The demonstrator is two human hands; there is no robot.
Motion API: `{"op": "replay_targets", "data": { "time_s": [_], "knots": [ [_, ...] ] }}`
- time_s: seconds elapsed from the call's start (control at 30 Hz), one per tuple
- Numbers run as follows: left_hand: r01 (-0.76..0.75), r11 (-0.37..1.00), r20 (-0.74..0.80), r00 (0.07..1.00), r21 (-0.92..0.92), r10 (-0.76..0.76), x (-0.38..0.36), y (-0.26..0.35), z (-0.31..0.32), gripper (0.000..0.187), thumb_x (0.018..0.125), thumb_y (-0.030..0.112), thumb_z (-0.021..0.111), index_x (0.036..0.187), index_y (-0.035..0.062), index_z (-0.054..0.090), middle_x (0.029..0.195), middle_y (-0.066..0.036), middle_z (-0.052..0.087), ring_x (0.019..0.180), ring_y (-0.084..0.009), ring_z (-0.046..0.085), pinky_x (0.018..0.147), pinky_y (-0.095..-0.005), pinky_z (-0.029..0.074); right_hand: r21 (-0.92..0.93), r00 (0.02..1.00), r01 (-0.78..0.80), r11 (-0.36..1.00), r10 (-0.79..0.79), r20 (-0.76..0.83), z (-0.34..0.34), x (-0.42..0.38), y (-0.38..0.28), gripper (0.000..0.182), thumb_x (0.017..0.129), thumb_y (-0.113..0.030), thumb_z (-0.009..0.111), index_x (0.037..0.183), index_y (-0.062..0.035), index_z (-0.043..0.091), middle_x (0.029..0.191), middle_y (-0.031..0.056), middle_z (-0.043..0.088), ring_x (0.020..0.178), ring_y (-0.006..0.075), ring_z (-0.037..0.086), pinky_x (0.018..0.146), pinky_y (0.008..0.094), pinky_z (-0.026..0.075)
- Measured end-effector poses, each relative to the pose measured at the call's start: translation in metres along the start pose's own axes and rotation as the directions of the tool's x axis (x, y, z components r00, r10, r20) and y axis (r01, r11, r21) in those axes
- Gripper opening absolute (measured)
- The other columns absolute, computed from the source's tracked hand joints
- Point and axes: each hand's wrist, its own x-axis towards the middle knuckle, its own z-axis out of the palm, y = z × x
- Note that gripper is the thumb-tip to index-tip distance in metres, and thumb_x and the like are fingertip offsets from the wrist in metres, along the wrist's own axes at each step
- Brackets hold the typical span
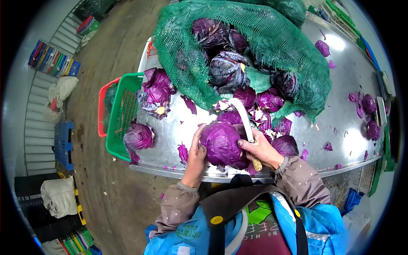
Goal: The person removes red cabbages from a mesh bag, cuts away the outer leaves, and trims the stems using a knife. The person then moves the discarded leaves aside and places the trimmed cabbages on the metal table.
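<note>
A round purple cabbage [220, 143] is held between my hands near the table's front edge. My left hand [196, 155] is pressed round its left side. My right hand [261, 149] is closed on a knife [243, 114] with a curved pale blade and a tan handle, its thumb toward the cabbage. The blade points up and away, right of the cabbage. Behind lie trimmed cabbages and loose leaves [270, 100]. A green mesh sack [280, 46] lies open, with dark-leaved cabbages [228, 70] inside.
The metal table [340, 146] has scattered leaf scraps and small cabbage pieces [369, 103] at the right. Cabbages [156, 91] sit at its left edge. Beside it are a green basket [123, 112] and a red one [103, 111]. A blue pallet [63, 144] stands far left.
</note>
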Motion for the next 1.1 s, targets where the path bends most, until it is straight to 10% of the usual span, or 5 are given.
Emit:
{"op": "replay_targets", "data": {
  "time_s": [0.2, 0.43, 0.6, 0.87, 1.1],
  "knots": [
    [-0.147, 0.908, 0.012, 0.988, 0.393, 0.155, -0.003, 0.006, 0.002, 0.085, 0.071, 0.030, 0.078, 0.136, 0.0026, 0.032, 0.133, -0.013, 0.041, 0.122, -0.0242, 0.043, 0.103, -0.0362, 0.037, -0.422, 0.896, 0.272, 0.865, -0.388, -0.217, 0.010, 0.011, 0.018, 0.051, 0.083, -0.024, 0.070, 0.121, 0.0010, 0.047, 0.104, 0.0142, 0.051, 0.072, 0.0185, 0.060, 0.056, 0.0278, 0.049],
    [-0.052, 0.966, -0.066, 0.995, 0.253, 0.070, -0.009, 0.004, -0.001, 0.079, 0.066, 0.018, 0.072, 0.134, 0.0026, 0.036, 0.128, -0.013, 0.044, 0.119, -0.0236, 0.045, 0.102, -0.0357, 0.038, -0.882, 0.634, 0.317, 0.348, -0.770, -0.076, -0.007, 0.032, 0.014, 0.018, 0.079, -0.014, 0.067, 0.091, -0.0056, 0.057, 0.073, 0.0094, 0.059, 0.061, 0.0326, 0.060, 0.056, 0.0397, 0.050],
    [-0.004, 0.996, -0.097, 0.995, 0.089, 0.012, -0.016, 0.002, -0.009, 0.083, 0.065, 0.028, 0.072, 0.136, 0.0027, 0.035, 0.127, -0.013, 0.045, 0.118, -0.0236, 0.046, 0.102, -0.0362, 0.038, -0.847, 0.777, 0.224, 0.482, -0.613, -0.143, -0.018, 0.026, -0.028, 0.043, 0.077, -0.028, 0.070, 0.113, -0.0053, 0.062, 0.105, 0.0145, 0.058, 0.093, 0.0267, 0.060, 0.074, 0.0356, 0.050],
    [-0.437, 0.470, 0.282, 0.887, 0.767, 0.365, -0.011, 0.022, -0.011, 0.090, 0.054, 0.030, 0.083, 0.130, 0.0062, 0.041, 0.134, -0.021, 0.040, 0.123, -0.0365, 0.042, 0.103, -0.0448, 0.034, -0.741, 0.947, 0.228, 0.631, -0.321, 0.018, 0.011, 0.020, -0.057, 0.023, 0.068, -0.017, 0.068, 0.076, 0.0045, 0.064, 0.061, 0.0211, 0.058, 0.056, 0.0313, 0.063, 0.059, 0.0386, 0.049],
    [-0.371, 0.687, 0.146, 0.920, 0.624, 0.364, -0.014, 0.019, -0.016, 0.087, 0.049, 0.021, 0.085, 0.126, 0.0081, 0.046, 0.133, -0.020, 0.041, 0.121, -0.0378, 0.043, 0.101, -0.0453, 0.038, -0.735, 0.965, 0.078, 0.673, -0.236, -0.114, -0.031, 0.031, -0.033, 0.016, 0.071, -0.013, 0.067, 0.069, 0.0010, 0.061, 0.060, 0.0134, 0.061, 0.056, 0.0187, 0.062, 0.057, 0.0348, 0.048]
  ]
}}
